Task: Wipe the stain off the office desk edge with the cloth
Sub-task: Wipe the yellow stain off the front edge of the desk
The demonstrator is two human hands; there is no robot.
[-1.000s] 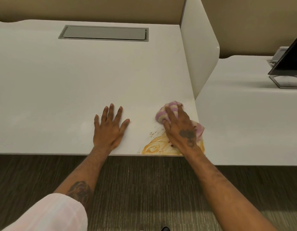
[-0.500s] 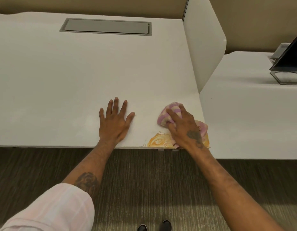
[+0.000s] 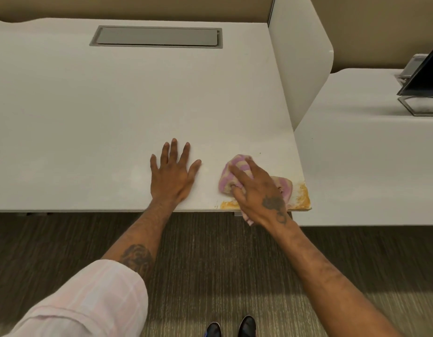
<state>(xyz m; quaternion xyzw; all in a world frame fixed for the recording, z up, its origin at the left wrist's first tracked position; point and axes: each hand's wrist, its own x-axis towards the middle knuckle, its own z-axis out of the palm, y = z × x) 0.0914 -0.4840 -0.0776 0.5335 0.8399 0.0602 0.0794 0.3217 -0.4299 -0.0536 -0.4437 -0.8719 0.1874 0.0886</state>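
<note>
Half the stain (image 3: 300,199) hidden under cloth (image 3: 235,171), right hand (image 3: 259,193)

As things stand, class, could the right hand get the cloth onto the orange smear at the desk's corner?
Probably yes. The right hand already presses the cloth right beside the stain, with only bare desk between them.

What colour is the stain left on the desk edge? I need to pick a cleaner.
Orange-yellow stain, clearest in the head view beside the cloth.
</note>
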